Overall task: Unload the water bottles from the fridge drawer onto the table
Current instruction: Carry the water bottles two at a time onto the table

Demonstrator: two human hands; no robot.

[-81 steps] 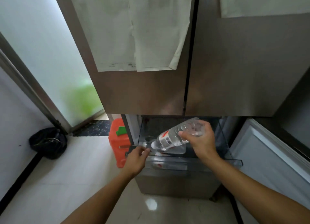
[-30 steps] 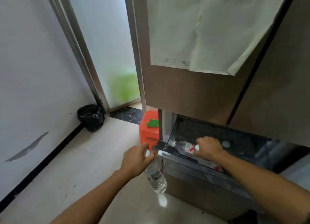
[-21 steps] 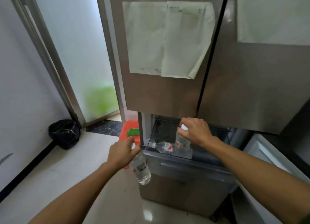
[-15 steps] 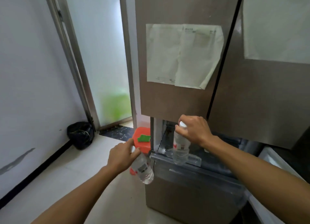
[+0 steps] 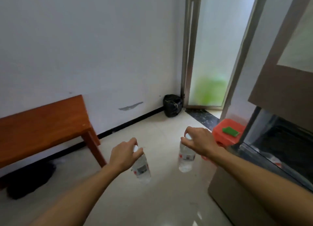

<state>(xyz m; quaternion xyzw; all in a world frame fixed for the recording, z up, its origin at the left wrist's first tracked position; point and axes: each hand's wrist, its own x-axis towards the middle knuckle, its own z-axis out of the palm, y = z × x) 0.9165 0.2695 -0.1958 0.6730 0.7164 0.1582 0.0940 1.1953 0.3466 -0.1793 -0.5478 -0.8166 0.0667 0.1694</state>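
Pale glossy floor tiles (image 5: pixel 160 200) lie right under you, and both bottles dangle over them. Your left hand (image 5: pixel 124 155) pinches a clear plastic water bottle (image 5: pixel 141 170) at its white cap, fingers curled round the neck, and the body hangs tilted below. Your right hand (image 5: pixel 199 142) grips a second clear plastic bottle (image 5: pixel 186 159) the same way, red-and-white label showing, hanging nearly upright. The two bottles are apart and touch nothing but your fingers.

That's the worry: a cap-only hold on fridge-cold plastic. If there's condensation, a neck could slip out on the swing and the bottle would hit the tile.

On your right, the open fridge drawer (image 5: pixel 264 156) juts out beside your forearm. Something red-labelled seems to lie in it, too blurred to call. Pull that elbow back carelessly and you could clip the rim.

On your left, the low reddish-brown wooden table (image 5: pixel 42 124) stands against the wall, well apart from both bottles. I'd judge this the carry, with the set-down not yet begun. Land a tilted bottle off its base and it may tip and roll off.

Under the table sits a dark blurred shape (image 5: pixel 28 180). Farther off, there's an orange plastic stool (image 5: pixel 227 132), a tied black bag (image 5: pixel 172 105) in the corner, and a frosted glass door (image 5: pixel 208 56).
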